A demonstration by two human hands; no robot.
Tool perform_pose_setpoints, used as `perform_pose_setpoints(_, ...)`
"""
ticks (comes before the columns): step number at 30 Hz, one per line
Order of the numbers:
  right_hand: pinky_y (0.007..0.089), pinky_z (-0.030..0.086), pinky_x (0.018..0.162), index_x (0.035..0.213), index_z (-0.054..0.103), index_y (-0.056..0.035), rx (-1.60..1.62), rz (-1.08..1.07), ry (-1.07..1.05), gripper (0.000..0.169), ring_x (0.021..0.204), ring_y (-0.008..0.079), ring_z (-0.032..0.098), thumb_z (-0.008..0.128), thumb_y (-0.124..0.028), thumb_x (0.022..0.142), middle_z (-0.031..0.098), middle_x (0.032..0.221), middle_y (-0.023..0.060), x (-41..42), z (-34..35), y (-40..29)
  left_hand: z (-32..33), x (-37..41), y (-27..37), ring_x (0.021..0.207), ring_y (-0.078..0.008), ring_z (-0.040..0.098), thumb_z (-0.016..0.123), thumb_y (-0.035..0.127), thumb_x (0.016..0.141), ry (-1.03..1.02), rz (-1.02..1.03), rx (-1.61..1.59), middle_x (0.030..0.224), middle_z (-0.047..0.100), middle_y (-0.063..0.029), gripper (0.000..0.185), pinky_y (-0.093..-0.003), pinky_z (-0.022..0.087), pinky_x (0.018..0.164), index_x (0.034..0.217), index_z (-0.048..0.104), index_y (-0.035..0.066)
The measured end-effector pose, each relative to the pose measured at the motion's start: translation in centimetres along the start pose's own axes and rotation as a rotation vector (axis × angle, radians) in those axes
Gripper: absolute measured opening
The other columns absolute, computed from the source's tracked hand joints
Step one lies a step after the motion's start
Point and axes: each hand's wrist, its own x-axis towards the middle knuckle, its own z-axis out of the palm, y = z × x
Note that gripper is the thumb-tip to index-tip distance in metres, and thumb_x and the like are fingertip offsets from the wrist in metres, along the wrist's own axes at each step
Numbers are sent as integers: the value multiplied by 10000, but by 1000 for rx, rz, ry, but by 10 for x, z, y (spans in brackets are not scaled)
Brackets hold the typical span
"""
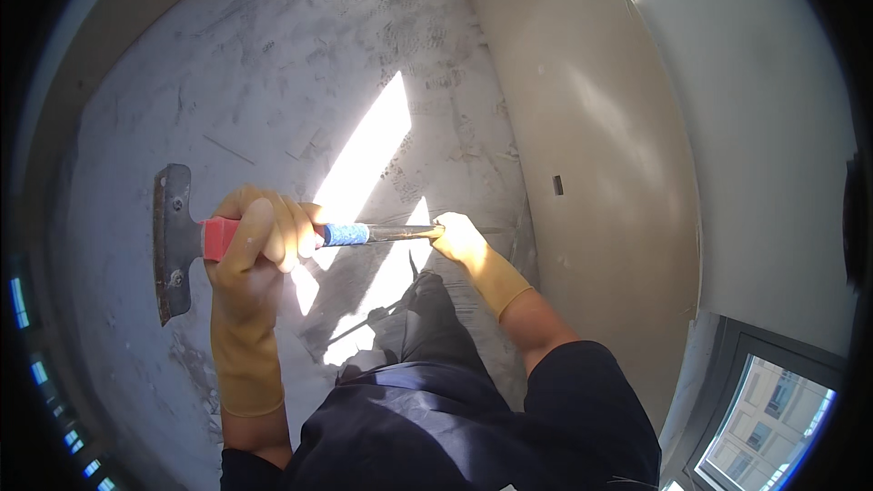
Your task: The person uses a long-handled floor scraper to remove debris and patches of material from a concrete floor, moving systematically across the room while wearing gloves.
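A long-handled floor scraper (174, 245) is held crosswise above the floor, its wide metal blade at the left. My left hand (262, 239), in a yellow rubber glove, is closed around the red part of the handle near the blade. To the right of that hand the handle has a blue wrapping, then a dark shaft. My right hand (460, 239), gloved the same way, grips the shaft farther along in bright sunlight. Below lies a grey concrete floor (286, 82) with dark smudges and whitish residue.
A beige wall (586, 150) with a small rectangular opening (558, 185) rises at the right. A dark-framed window (757, 416) is at the lower right. Thin debris strips (229, 149) lie on the floor. Sunlight patches (365, 150) cross the floor.
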Motion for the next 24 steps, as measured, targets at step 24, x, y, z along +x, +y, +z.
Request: perform_pose_setpoints(24, 442, 534, 863, 861, 722, -70, 95, -462, -419, 125, 982, 382, 648, 641, -136, 791, 691, 955, 191, 6, 210, -288, -171, -273, 101, 633, -128, 381, 402, 271, 1006, 760, 138, 294, 649, 345, -3, 317, -363, 336, 708, 733, 378, 113)
